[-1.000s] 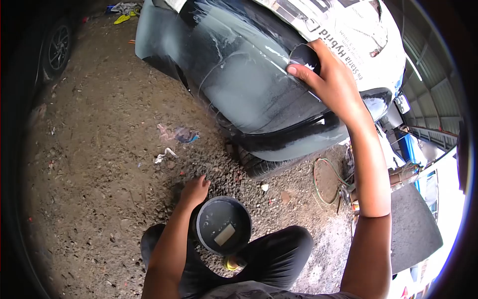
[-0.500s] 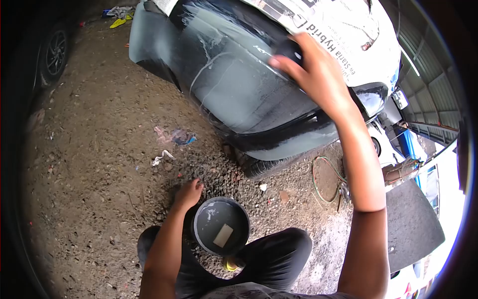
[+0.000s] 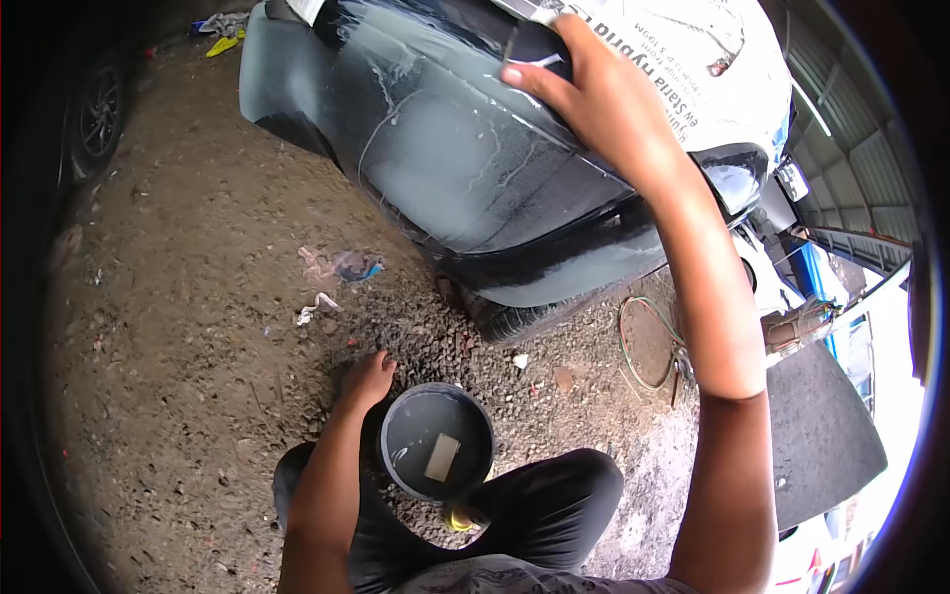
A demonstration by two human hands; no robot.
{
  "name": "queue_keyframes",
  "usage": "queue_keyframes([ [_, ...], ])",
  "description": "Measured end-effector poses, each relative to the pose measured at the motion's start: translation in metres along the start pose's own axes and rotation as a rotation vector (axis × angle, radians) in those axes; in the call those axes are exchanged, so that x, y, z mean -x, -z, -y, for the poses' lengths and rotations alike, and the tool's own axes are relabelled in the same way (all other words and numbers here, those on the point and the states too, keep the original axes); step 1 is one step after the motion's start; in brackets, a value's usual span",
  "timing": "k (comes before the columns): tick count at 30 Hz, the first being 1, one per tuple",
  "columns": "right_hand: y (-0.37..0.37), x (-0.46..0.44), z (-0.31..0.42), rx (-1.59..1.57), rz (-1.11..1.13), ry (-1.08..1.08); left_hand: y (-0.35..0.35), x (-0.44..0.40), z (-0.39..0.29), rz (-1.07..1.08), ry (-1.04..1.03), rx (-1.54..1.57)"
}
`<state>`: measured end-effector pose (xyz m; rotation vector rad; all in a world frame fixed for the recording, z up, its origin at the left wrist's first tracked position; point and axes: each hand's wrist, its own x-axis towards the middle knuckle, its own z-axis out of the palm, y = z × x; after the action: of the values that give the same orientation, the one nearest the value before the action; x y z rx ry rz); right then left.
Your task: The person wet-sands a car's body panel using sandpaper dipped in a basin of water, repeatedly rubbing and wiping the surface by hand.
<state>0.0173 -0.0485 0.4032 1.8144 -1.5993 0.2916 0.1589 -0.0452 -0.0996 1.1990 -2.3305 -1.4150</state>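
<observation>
My right hand grips a dark, thin sheet between thumb and fingers, against the upper edge of the car bumper. Grey patches and wet streaks mark the black bumper. Printed paper covers the car above it. My left hand hangs over the gravel with its fingers curled; whatever it may hold is hidden. Beside it, between my knees, stands a round dark bucket of liquid with a pale rectangular block in it.
A tyre sits under the bumper. On the ground lie a looped hose, a white scrap and a blue and pink rag. Another car's wheel is at the left, a dark panel at the right.
My right hand has moved up and left along the bumper's upper edge with the dark sheet. The whole view has shifted slightly. My left hand stays near the bucket.
</observation>
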Motion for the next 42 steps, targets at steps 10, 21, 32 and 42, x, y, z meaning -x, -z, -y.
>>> queue_keyframes([
  [10, -0.002, -0.01, 0.017, 0.008, 0.067, -0.079, -0.014, -0.005, 0.002, -0.026, -0.057, -0.023],
  [21, -0.014, -0.03, 0.009, -0.002, 0.013, -0.079, 0.006, 0.009, -0.004, -0.013, -0.057, -0.03],
  [32, 0.03, -0.036, 0.045, 0.031, 0.353, -0.258, 0.01, 0.015, -0.018, 0.027, -0.037, -0.045],
  [42, -0.015, 0.078, 0.0, 0.365, -0.061, 0.249, 0.002, 0.001, 0.002, 0.01, -0.076, -0.04],
])
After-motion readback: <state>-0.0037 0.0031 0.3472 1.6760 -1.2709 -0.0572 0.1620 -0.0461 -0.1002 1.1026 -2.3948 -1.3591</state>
